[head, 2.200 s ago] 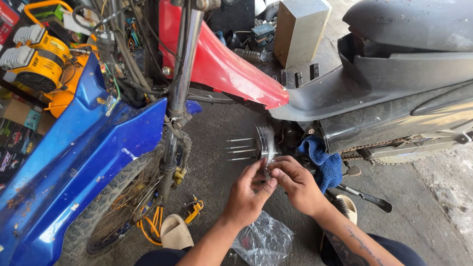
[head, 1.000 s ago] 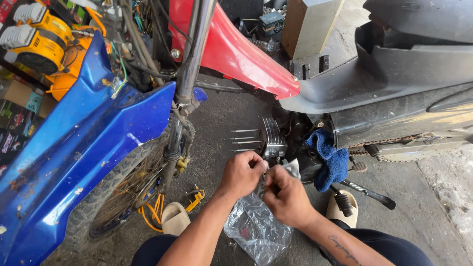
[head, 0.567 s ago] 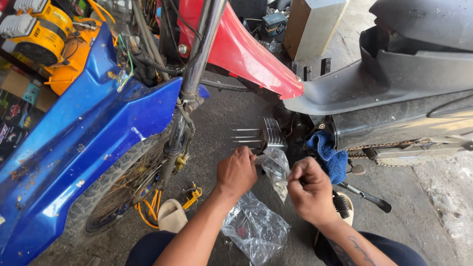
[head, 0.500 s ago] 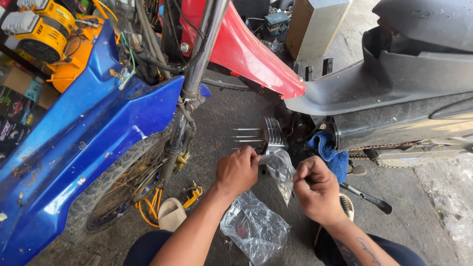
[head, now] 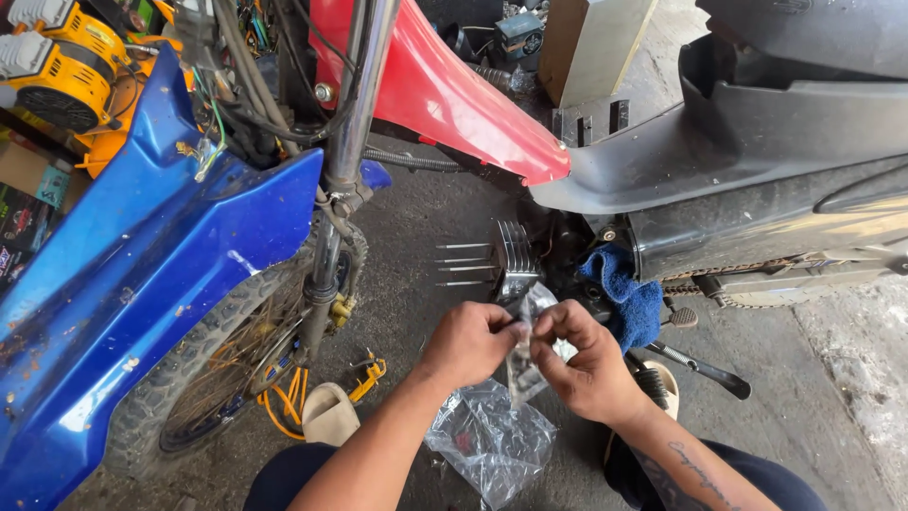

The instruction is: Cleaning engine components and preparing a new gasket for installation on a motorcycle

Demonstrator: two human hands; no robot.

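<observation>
A small clear plastic bag (head: 532, 326) is pinched between both hands, just in front of the finned engine cylinder (head: 515, 257). The left hand (head: 470, 343) and right hand (head: 586, 360) each close their grip on it. A larger crumpled plastic bag (head: 487, 440) lies on the floor below; a blue rag (head: 626, 291) sits right of the cylinder.

bright even daylight, soft shadows under the bikes, sharp focus, slight wide-angle bending at the edges.

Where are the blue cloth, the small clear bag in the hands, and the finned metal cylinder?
blue cloth (head: 624, 293): head view, middle of the folded cloth.
small clear bag (head: 530, 312): head view, upper part between both hands.
finned metal cylinder (head: 515, 257): head view, on its fins.
</observation>
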